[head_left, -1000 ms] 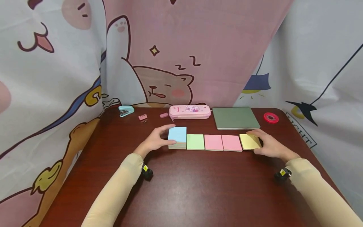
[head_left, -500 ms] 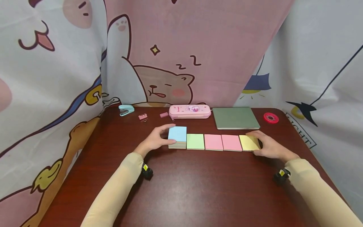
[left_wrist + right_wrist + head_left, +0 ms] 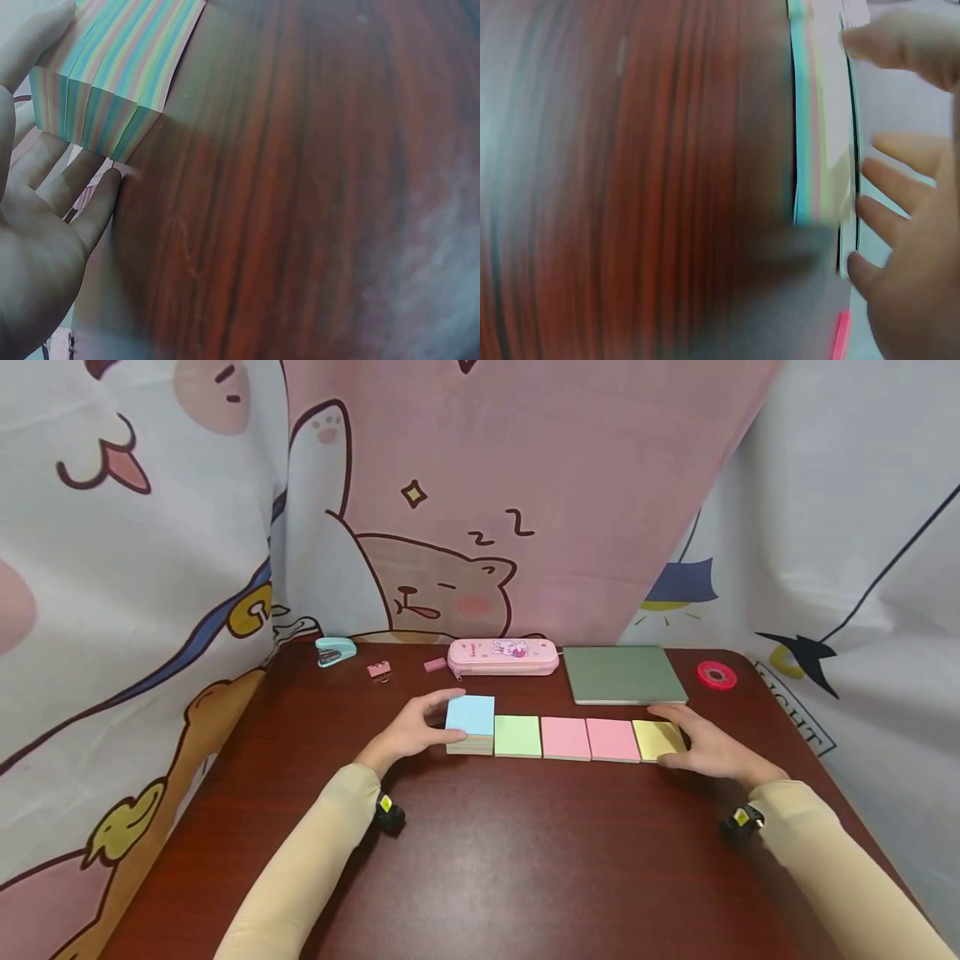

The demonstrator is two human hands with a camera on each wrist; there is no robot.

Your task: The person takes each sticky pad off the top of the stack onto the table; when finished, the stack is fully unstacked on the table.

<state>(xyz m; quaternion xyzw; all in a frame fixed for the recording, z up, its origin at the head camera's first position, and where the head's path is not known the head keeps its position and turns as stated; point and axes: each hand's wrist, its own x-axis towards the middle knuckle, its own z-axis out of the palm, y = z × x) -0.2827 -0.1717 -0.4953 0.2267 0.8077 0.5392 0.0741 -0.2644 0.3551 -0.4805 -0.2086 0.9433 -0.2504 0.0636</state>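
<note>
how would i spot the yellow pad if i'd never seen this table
On the dark table, find the row of square paper pads in front of the green notebook. At its right end, by the person's right hand, sits the yellow pad. It alone has a yellow top, next to a pink pad.

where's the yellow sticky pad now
In the head view, the yellow sticky pad is right of centre, at the right end of the row, between a pink pad and the right hand, nearer the viewer than the green notebook.
</note>
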